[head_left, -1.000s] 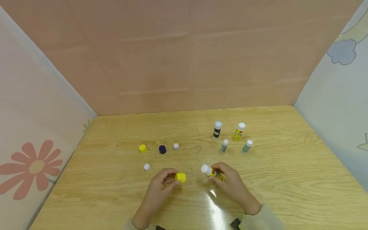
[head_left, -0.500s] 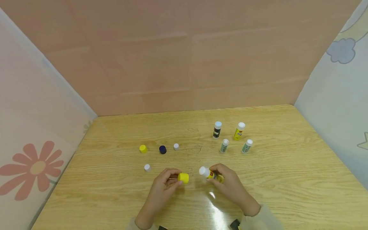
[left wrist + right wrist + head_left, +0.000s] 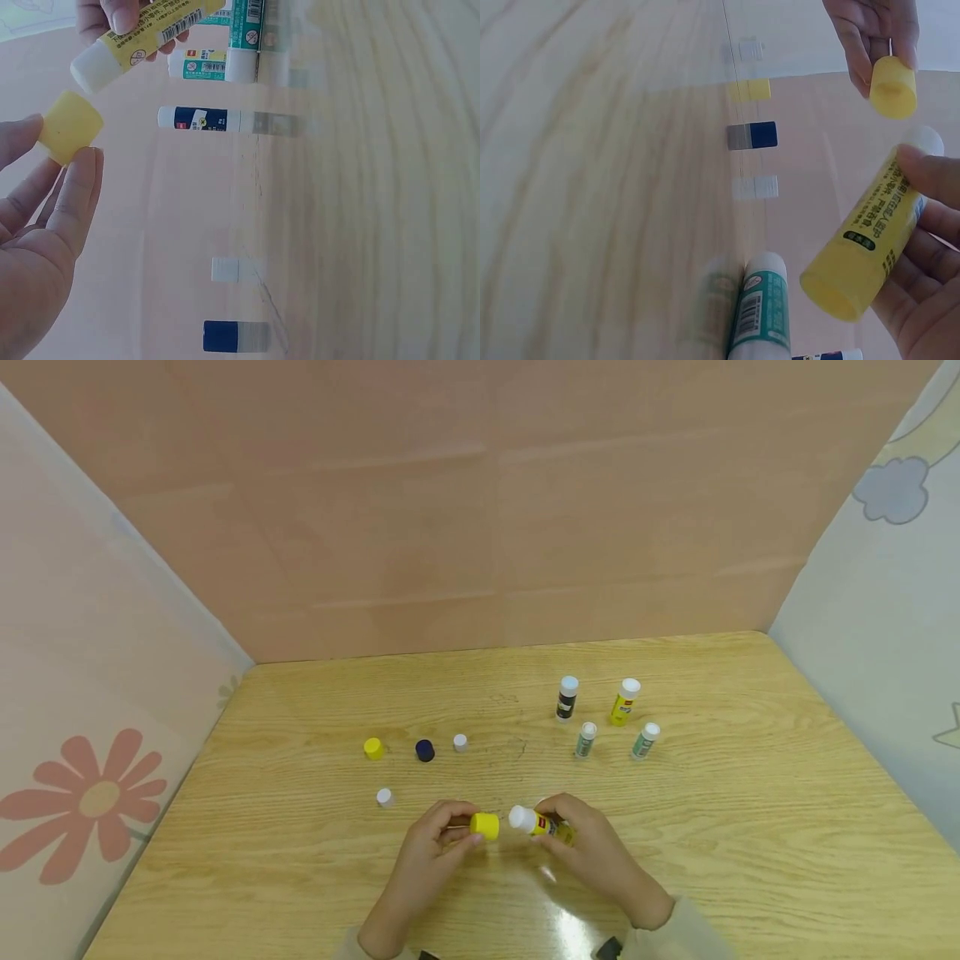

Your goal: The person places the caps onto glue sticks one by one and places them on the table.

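Near the front middle of the table, the left hand (image 3: 423, 860) pinches a yellow cap (image 3: 485, 826) between thumb and fingers. Facing it, the right hand (image 3: 600, 856) grips a yellow glue stick (image 3: 546, 824), its white end tilted toward the cap. A small gap separates cap and white end, both in the head view and in the left wrist view, where the cap (image 3: 71, 127) lies just below the stick (image 3: 146, 37). In the right wrist view the cap's hollow (image 3: 894, 94) faces the white tip (image 3: 924, 139).
Upright at the back right stand a dark-labelled stick (image 3: 567, 700), a yellow one (image 3: 624, 703) and two green-labelled ones (image 3: 586, 741) (image 3: 645, 742). Left of centre lie a yellow cap (image 3: 373, 748), a dark blue cap (image 3: 424, 751) and two white caps (image 3: 460, 742) (image 3: 385, 797).
The left hand has moved slightly right with the yellow cap. The right hand has moved slightly left and down with the glue stick, narrowing the gap between them.
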Available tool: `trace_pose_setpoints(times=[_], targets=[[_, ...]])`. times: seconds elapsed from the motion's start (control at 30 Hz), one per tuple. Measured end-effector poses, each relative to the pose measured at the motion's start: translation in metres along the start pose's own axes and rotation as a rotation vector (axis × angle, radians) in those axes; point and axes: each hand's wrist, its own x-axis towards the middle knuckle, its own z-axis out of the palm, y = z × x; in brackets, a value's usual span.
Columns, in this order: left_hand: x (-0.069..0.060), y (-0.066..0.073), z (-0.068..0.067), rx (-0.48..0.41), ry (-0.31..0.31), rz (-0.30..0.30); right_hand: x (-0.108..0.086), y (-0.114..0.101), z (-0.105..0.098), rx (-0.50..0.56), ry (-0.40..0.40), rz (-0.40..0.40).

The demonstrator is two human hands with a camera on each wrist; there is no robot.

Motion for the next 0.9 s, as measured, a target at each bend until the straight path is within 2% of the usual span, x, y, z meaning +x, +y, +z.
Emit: trace_pose_setpoints(times=[0.5, 0.9], targets=[[0.0014, 0.0026, 0.004, -0.033, -0.007, -0.059, 0.0003, -0.0017, 0.0044, 0.001, -0.033, -0.018], [0.0009, 0.0, 0.0054, -0.067, -0.031, -0.042, 0.001, -0.0047, 0.0043, 0.01, -0.058, -0.017]])
